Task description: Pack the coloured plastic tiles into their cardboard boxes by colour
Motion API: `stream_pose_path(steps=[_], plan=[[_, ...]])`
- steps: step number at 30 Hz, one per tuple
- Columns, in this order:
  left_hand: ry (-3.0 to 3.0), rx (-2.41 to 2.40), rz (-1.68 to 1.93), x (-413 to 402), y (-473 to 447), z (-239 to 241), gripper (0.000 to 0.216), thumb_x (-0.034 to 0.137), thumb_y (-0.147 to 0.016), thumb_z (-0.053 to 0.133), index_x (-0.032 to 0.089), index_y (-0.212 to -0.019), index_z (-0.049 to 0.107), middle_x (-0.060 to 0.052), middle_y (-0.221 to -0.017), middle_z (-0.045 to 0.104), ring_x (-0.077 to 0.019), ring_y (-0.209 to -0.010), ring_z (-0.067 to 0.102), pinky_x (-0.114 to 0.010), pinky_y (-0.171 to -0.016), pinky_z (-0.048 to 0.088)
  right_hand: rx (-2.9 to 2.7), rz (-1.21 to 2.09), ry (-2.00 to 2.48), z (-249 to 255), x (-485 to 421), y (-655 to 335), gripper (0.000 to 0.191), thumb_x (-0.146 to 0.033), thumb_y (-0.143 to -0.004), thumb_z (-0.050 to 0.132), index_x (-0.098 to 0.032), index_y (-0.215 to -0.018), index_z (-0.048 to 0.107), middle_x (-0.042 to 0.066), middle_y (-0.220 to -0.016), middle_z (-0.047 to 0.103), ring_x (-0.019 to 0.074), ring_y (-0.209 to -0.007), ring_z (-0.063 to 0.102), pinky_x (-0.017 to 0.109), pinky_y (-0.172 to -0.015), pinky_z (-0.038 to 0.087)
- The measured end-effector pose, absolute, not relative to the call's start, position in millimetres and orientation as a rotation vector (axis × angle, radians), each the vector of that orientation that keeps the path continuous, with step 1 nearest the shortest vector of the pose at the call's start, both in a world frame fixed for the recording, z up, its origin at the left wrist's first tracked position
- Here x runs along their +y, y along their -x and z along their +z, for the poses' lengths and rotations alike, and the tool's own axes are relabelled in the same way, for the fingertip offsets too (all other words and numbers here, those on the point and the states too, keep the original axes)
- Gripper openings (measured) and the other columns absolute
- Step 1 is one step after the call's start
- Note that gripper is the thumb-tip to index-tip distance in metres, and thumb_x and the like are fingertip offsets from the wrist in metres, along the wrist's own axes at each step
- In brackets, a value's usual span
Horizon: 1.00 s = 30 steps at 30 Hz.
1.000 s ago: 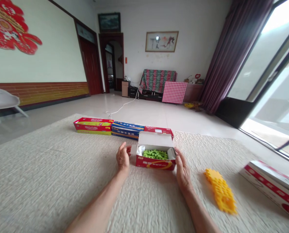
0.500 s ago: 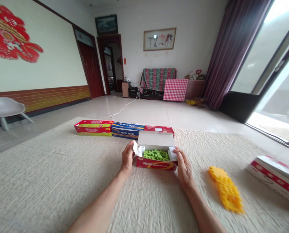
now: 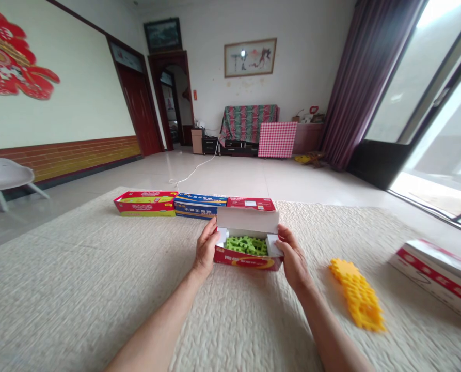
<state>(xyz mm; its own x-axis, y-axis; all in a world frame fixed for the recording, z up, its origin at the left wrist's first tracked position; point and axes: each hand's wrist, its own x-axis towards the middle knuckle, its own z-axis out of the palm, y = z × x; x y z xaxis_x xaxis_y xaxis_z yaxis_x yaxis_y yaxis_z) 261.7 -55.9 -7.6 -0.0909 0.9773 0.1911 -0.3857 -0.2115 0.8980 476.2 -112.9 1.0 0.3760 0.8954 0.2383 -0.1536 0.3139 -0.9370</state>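
A red cardboard box [image 3: 249, 262] sits in front of me with its lid [image 3: 248, 219] raised at the back, showing the grey inner side. Green interlocking plastic blocks [image 3: 246, 245] lie inside it. My left hand [image 3: 206, 251] grips the box's left end, thumb on the white side flap [image 3: 222, 236], which is folded inward. At the opposite end, my right hand [image 3: 294, 258] holds the box with its thumb on the right white flap [image 3: 273, 245], also folded in. The fingers behind the box ends are partly hidden.
Yellow interlocking blocks [image 3: 358, 297] lie on the textured cream cover [image 3: 110, 289] to the right. Farther right is a white and red box [image 3: 439, 276]. Behind stand a red and yellow-green box [image 3: 145, 204], a blue box [image 3: 195, 206] and another red box [image 3: 251, 204] in a row.
The box's left flap, upright before, is now folded inward under my left thumb. My right hand stays at the right end. The whole view has shifted slightly.
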Motion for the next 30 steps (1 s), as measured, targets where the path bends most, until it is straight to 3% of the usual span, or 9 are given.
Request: stream_pose_path(steps=[5, 10, 14, 21, 30], plan=[[-0.962, 0.799, 1.568, -56.6, -263.8, -6.6, 0.051, 0.027, -0.069, 0.069, 0.019, -0.119, 0.064, -0.007, -0.115, 0.07, -0.0257, -0.114, 0.06, -0.04, -0.102, 0.043, -0.846, 0.976, 0.889, 6.8, -115.1, -476.4, 0.029, -0.023, -0.067, 0.06, -0.027, -0.095, 0.065, -0.001, -0.092, 0.069, 0.0184, -0.079, 0.062, 0.03, -0.068, 0.049], [-0.964, 0.843, 1.576, -61.0, -265.0, -1.4, 0.04, 0.033, -0.067, 0.074, 0.019, -0.105, 0.071, -0.007, -0.107, 0.073, -0.0259, -0.112, 0.061, -0.039, -0.1, 0.043, -0.996, 0.955, 0.831, 13.5, -120.9, -482.7, 0.029, -0.043, -0.084, 0.05, -0.026, -0.102, 0.066, 0.004, -0.112, 0.067, 0.0243, -0.102, 0.06, 0.038, -0.084, 0.049], [-1.049, 0.863, 1.591, -62.3, -264.3, -1.1, 0.037, 0.036, -0.07, 0.072, 0.019, -0.102, 0.072, -0.007, -0.11, 0.072, -0.0259, -0.113, 0.061, -0.039, -0.1, 0.044, -1.282, 0.76, 0.976, 12.6, -122.3, -484.1, 0.029, -0.046, -0.081, 0.062, -0.028, -0.104, 0.06, 0.005, -0.131, 0.055, 0.0266, -0.119, 0.052, 0.042, -0.096, 0.044], [-1.106, 0.882, 1.577, -64.3, -264.2, 0.6, 0.035, 0.04, -0.079, 0.062, 0.019, -0.107, 0.07, -0.007, -0.116, 0.07, -0.0243, -0.116, 0.059, -0.038, -0.102, 0.043, -1.425, 0.355, 1.037, 3.6, -120.3, -475.4, 0.024, -0.04, -0.085, 0.06, -0.026, -0.104, 0.058, 0.008, -0.123, 0.055, 0.0264, -0.122, 0.048, 0.046, -0.103, 0.038], [-1.232, 0.905, 1.56, -64.8, -259.6, -6.0, 0.047, 0.052, -0.092, 0.043, 0.019, -0.116, 0.066, -0.008, -0.124, 0.065, -0.0236, -0.119, 0.057, -0.037, -0.104, 0.041, -1.413, 0.331, 1.034, -0.5, -120.8, -475.7, 0.022, -0.037, -0.085, 0.06, -0.026, -0.103, 0.058, 0.009, -0.125, 0.054, 0.0267, -0.122, 0.048, 0.047, -0.102, 0.039]])
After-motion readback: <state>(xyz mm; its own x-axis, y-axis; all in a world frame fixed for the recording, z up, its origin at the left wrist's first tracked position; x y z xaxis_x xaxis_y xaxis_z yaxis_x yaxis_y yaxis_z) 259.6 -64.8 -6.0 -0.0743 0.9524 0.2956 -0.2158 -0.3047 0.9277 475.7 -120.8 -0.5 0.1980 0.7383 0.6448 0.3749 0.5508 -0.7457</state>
